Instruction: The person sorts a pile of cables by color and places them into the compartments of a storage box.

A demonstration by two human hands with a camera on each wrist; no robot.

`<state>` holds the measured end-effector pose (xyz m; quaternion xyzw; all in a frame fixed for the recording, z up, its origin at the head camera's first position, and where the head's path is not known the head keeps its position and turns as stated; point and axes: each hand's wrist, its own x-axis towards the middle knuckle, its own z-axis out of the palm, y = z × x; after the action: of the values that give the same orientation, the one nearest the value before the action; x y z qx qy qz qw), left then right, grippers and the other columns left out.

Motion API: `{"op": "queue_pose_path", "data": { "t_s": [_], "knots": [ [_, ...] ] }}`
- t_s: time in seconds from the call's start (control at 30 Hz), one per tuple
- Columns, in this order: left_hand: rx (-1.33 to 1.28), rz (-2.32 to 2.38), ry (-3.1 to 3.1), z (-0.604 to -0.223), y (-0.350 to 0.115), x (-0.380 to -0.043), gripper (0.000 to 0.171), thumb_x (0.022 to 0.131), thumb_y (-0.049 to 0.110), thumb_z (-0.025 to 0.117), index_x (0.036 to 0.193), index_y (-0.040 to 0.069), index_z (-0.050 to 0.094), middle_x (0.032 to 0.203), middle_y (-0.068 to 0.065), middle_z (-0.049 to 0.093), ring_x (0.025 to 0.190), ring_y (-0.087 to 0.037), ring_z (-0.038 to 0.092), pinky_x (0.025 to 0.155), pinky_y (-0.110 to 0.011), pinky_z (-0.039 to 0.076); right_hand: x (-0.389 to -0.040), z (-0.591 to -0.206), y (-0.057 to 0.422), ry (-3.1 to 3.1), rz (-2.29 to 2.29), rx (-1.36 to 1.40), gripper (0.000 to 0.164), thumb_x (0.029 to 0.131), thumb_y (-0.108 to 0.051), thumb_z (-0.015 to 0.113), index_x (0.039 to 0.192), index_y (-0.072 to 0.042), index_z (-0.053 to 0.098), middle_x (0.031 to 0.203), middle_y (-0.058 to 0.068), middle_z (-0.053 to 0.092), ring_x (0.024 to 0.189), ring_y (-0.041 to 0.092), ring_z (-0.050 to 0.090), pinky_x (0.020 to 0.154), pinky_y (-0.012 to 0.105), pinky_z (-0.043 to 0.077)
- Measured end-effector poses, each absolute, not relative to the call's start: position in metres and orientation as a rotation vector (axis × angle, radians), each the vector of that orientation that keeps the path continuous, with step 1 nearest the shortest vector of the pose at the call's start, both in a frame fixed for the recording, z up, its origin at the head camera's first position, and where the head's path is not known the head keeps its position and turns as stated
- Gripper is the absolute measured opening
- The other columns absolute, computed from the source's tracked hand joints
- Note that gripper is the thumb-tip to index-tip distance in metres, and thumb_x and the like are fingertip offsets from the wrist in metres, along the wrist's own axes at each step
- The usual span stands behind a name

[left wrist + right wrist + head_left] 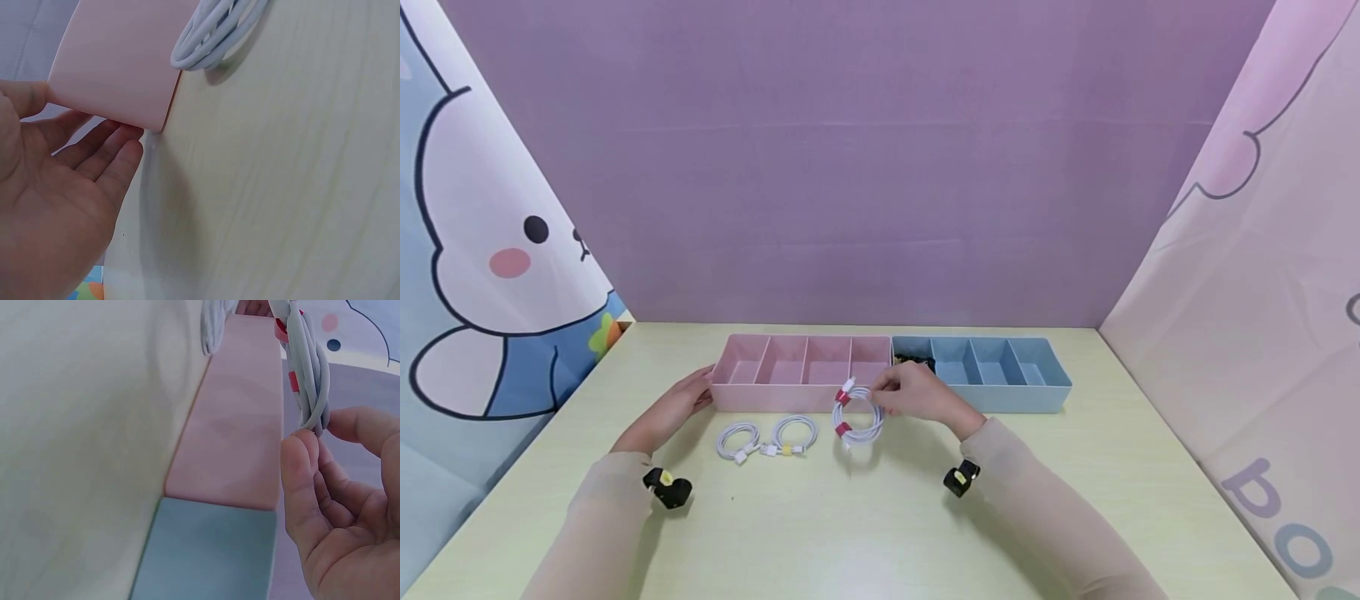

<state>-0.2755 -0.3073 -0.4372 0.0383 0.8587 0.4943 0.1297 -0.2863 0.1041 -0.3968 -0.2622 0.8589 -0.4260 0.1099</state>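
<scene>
My right hand (917,392) pinches a coiled white cable (859,427) between thumb and fingers, holding it up in front of the pink divided box (790,398). Two red ties (294,381) wrap the coil. At the box's left end, my left hand (673,408) rests its extended fingers (115,172) against the end wall. Two more coiled white cables lie on the table before the pink box: a left one (737,442) and a right one (795,435) with a yellow tie.
A blue divided box (1015,400) stands end to end with the pink one. Black items (916,362) lie in its leftmost compartment, partly hidden by my right hand. Behind the pale wooden table (820,533) hangs a purple backdrop (865,167), with printed curtains at both sides.
</scene>
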Motion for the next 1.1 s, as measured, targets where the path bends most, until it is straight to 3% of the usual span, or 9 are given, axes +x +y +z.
{"op": "queue_pose_path", "data": {
  "t_s": [0.17,0.27,0.4,0.67,0.93,1.1],
  "knots": [
    [0.103,1.43,2.493,-0.437,-0.307,-0.276,0.073,0.108,0.053,0.024,0.161,0.007,0.005,0.165,-0.022,0.008,0.149,-0.043,0.017,0.119,-0.057,0.02,-0.292,-0.393,0.107,2.553,-1.259,-0.761,0.013,0.095,-0.021,0.068,0.099,-0.011,0.076,0.081,-0.002,0.07,0.07,0.018,0.068,0.064,0.032,0.06],
    [0.102,1.43,2.496,-0.437,-0.307,-0.276,0.073,0.108,0.053,0.024,0.161,0.006,0.005,0.165,-0.022,0.008,0.148,-0.043,0.017,0.119,-0.057,0.021,-0.295,-0.391,0.108,2.529,-1.293,-0.748,0.015,0.096,-0.02,0.067,0.101,-0.009,0.076,0.083,0.0,0.071,0.074,0.028,0.07,0.069,0.042,0.062],
    [0.108,1.436,2.496,-0.438,-0.308,-0.276,0.071,0.109,0.051,0.023,0.161,0.005,0.006,0.165,-0.022,0.009,0.148,-0.043,0.017,0.119,-0.056,0.021,-0.299,-0.386,0.109,2.523,-1.315,-0.725,0.017,0.096,-0.02,0.067,0.103,-0.006,0.076,0.085,0.002,0.071,0.075,0.029,0.07,0.074,0.051,0.061],
    [0.101,1.415,2.501,-0.437,-0.306,-0.276,0.073,0.108,0.054,0.023,0.161,0.007,0.006,0.165,-0.022,0.009,0.149,-0.043,0.016,0.119,-0.058,0.02,-0.306,-0.377,0.113,2.529,-1.338,-0.68,0.024,0.097,-0.022,0.066,0.109,-0.002,0.074,0.089,0.003,0.071,0.08,0.029,0.069,0.079,0.051,0.06],
    [0.114,1.432,2.499,-0.438,-0.307,-0.276,0.073,0.108,0.054,0.024,0.162,0.008,0.006,0.165,-0.021,0.009,0.149,-0.043,0.016,0.119,-0.057,0.02,-0.31,-0.369,0.115,2.562,-1.336,-0.633,0.025,0.097,-0.023,0.066,0.111,-0.004,0.074,0.092,0.004,0.07,0.078,0.022,0.069,0.076,0.039,0.062],
    [0.113,1.433,2.5,-0.439,-0.307,-0.276,0.073,0.108,0.054,0.024,0.162,0.007,0.006,0.165,-0.021,0.009,0.149,-0.043,0.016,0.119,-0.057,0.02,-0.315,-0.369,0.115,2.585,-1.344,-0.626,0.022,0.097,-0.023,0.067,0.109,-0.006,0.074,0.091,0.004,0.071,0.081,0.029,0.071,0.078,0.045,0.061]
  ]
}}
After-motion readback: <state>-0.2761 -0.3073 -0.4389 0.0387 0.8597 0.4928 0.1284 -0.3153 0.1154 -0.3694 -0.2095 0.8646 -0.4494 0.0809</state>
